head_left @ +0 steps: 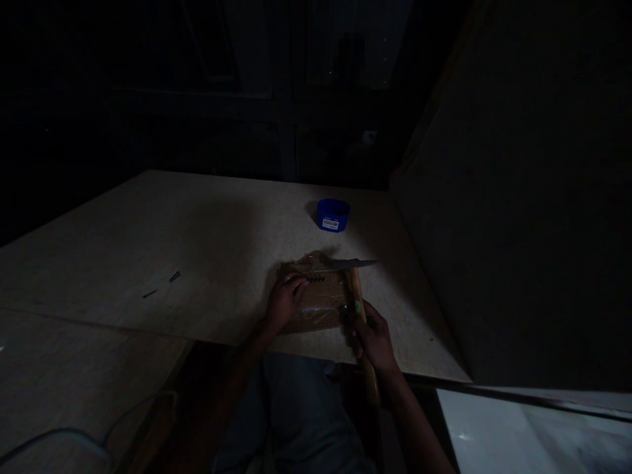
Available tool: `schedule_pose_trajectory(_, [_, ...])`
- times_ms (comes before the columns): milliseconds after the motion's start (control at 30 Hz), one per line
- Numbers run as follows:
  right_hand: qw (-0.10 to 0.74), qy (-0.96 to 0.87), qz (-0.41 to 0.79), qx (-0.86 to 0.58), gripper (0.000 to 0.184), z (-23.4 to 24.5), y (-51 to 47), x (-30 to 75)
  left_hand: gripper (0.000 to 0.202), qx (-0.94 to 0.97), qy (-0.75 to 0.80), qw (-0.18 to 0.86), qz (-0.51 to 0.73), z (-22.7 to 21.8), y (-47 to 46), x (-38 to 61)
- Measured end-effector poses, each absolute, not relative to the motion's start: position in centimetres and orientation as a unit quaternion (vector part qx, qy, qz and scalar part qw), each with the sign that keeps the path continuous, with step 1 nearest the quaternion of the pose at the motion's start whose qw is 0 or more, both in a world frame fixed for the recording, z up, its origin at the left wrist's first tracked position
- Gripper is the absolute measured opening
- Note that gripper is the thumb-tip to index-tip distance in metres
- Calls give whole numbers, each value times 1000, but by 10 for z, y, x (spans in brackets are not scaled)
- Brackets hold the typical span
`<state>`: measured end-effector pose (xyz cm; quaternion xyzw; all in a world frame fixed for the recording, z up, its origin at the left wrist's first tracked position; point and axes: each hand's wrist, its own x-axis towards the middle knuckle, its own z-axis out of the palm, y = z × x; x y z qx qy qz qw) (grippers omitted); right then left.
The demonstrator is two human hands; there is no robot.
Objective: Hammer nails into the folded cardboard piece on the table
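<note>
The scene is very dark. My right hand (pixel 371 339) is wrapped round the wooden handle of a hammer (pixel 356 289), whose metal head (pixel 355 264) hovers over the far edge of a small wooden piece with a woven cane panel (pixel 316 299). This piece lies near the front edge of the table. My left hand (pixel 285 299) rests on its left side, fingers curled near a short row of dark nails (pixel 316 279); what the fingertips pinch is too small to tell.
A blue round tub (pixel 332 214) stands on the pale wooden table (pixel 197 237) behind the work. Two loose dark nails (pixel 162 284) lie to the left. A tall board (pixel 518 217) leans at the right. A cable (pixel 74 434) runs across the lower left.
</note>
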<state>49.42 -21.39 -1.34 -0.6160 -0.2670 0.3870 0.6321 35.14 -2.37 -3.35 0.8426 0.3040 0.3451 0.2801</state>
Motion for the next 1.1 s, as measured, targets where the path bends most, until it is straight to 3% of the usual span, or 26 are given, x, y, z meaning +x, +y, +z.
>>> schedule_pose_trajectory(500, [624, -255, 394, -625, 38, -17, -212, 493, 18, 797, 271, 360, 401, -51, -12, 352])
schedule_pose_trajectory(733, [620, -264, 391, -627, 30, -14, -210, 492, 15, 786, 274, 389, 395, -49, -11, 353])
schedule_pose_trajectory(1100, [622, -262, 394, -624, 33, -18, -211, 494, 22, 826, 265, 294, 401, -54, -16, 352])
